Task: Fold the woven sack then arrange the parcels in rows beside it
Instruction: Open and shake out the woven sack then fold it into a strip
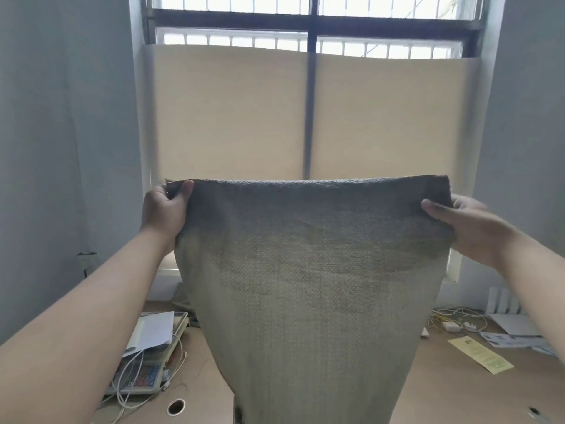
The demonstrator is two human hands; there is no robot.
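Note:
A grey-green woven sack (312, 289) hangs in front of me, held up by its top edge and stretched wide in front of the window. My left hand (165, 209) pinches the top left corner, thumb over the front. My right hand (464, 223) grips the top right corner in the same way. The sack narrows downward and its lower end runs out of view at the bottom. It hides the middle of the brown table (458, 390). No parcels show in this view.
On the left of the table lies a weighing scale (149, 371) with white paper and white cables on it. On the right lie a yellow slip (481, 354), leaflets, chargers and cables (452, 322). A round cable hole (176, 406) sits near the front left.

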